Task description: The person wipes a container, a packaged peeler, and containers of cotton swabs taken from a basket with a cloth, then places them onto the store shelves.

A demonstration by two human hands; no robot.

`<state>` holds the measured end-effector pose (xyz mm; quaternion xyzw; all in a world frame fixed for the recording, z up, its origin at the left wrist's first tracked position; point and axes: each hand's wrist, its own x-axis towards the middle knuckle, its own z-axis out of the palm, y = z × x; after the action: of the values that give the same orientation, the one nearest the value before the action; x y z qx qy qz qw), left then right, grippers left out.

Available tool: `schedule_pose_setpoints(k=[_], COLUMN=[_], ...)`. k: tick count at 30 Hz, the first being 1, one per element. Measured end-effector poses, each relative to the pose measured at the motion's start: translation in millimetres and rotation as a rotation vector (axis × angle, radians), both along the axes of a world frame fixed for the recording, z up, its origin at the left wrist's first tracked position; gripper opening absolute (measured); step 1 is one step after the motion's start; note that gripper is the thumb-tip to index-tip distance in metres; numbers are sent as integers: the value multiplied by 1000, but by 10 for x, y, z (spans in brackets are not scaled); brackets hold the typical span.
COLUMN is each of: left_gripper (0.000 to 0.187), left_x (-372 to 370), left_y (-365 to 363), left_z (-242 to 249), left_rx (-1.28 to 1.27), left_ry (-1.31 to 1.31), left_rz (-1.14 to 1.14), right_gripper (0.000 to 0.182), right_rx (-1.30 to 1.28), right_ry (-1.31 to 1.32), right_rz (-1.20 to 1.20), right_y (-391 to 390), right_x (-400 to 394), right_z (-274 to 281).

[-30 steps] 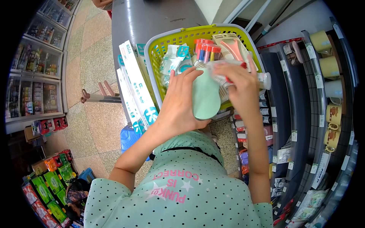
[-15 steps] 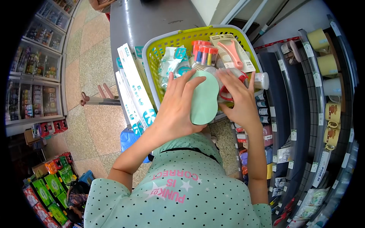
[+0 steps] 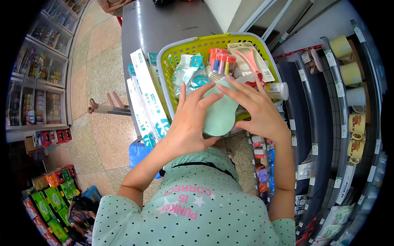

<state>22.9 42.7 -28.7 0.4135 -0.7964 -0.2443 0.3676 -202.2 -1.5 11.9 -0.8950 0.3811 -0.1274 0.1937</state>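
Note:
A smooth pale green object with a narrowed waist (image 3: 219, 117) is held between both hands, over the near side of a green and grey basket (image 3: 164, 78). My left hand (image 3: 191, 119) grips its left edge, thumb at the bottom and fingertips at the top. My right hand (image 3: 258, 108) touches its upper right edge with the fingertips, the thumb at its lower right. Behind it in the basket are red-lidded tubs of coloured sticks (image 3: 222, 63), a carded pink tool (image 3: 250, 59), teal-printed plastic packs (image 3: 191, 69) and a clear jar (image 3: 278, 90).
Long white and teal boxes (image 3: 150, 102) stand left of the basket on a grey table (image 3: 172, 24). Shelves with mugs (image 3: 357, 123) rise at the right. A blue stool (image 3: 139, 158) is below the table. Part of a person (image 3: 113, 5) shows at the top left.
My right hand has closed in on the green object, its fingertips now at the object's upper edge. The view has shifted slightly.

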Motion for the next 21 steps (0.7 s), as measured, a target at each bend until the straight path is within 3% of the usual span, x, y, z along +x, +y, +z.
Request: schedule_pose_setpoints(k=[6,13,21], left_gripper=[115,107,97], left_x=[-42,-98,-135], left_y=[192,289,271], left_z=[0,-23,4], left_rx=[105,143,84], left_ry=[-157,-128,-180], left_rz=[214,313,349], right_gripper=[92,83,95], right_rx=[-21,-71,-78], right_ry=[-100,-99,-11], right_rz=[-53,-118,41], right_y=[108,302,4], right_x=[28,46,119], right_z=[-121,-95,34])
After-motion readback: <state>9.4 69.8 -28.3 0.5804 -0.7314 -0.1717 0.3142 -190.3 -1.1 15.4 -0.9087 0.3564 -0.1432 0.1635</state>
